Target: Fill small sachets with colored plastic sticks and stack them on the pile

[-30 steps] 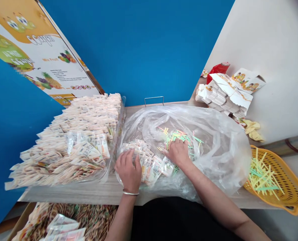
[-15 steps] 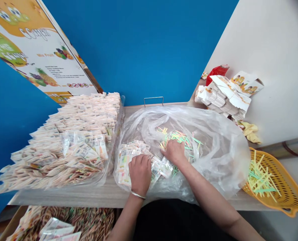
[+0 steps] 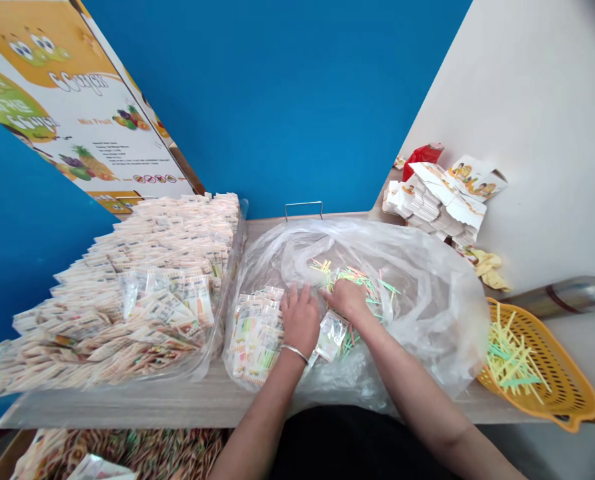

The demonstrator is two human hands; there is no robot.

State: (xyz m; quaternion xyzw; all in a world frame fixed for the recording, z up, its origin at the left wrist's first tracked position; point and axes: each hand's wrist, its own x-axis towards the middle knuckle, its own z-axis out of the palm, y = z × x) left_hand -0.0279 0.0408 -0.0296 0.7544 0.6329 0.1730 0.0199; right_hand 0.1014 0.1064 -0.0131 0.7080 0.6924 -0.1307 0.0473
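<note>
We saw the small printed packets (image 3: 250, 330) lying in rows on the left part of the clear plastic sheet (image 3: 432, 307), and loose coloured sticks (image 3: 377, 291) scattered about its middle. The left hand (image 3: 300, 317) rested palm down on the sheet's left half, at the packets' edge, fingers somewhat spread; we could not tell whether anything lay pinched beneath. The right hand (image 3: 348, 300) was curled among the sticks at the sheet's middle, its fingertips hidden, so we could not tell its grip. One shiny packet (image 3: 331, 335) lay on the sheet just below that hand.

We judged the work well under way: to the sheet's left rose a big heap of packets (image 3: 152, 240). Yet plenty seemed left, with sticks loose on the sheet and more filling part of the yellow basket (image 3: 572, 380) to its right.
</note>
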